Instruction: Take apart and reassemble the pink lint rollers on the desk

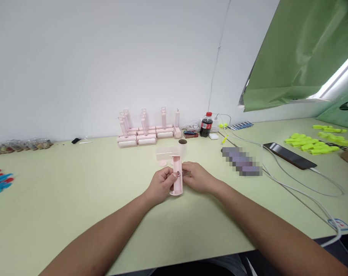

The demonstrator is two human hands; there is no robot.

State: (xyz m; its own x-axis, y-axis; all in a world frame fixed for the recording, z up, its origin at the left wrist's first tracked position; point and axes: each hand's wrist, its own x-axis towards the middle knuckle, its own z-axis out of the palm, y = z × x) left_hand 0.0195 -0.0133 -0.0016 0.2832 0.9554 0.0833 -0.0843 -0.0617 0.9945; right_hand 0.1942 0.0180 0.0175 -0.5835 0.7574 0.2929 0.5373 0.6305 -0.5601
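Note:
My left hand [162,184] grips a pink lint roller housing [177,184] from its left side, thumb across the open hollow by a small ring-shaped part [178,173]. The housing stands lengthwise away from me, open side up. Against its right wall, my right hand [197,177] has its fingers closed; what lies between them is too small to make out. Just beyond are a clear plastic cover [164,154], a small pink round cap [162,163] and a sticky paper roll [183,149] on end, its brown core showing.
Several pink lint rollers [146,132] stand along the wall. Right of them are a cola bottle [206,125] and a power strip [214,123]. A phone [290,156] with a white cable [277,180] and yellow-green pieces [308,143] lie rightward. Blue and red pieces [0,182] lie far left.

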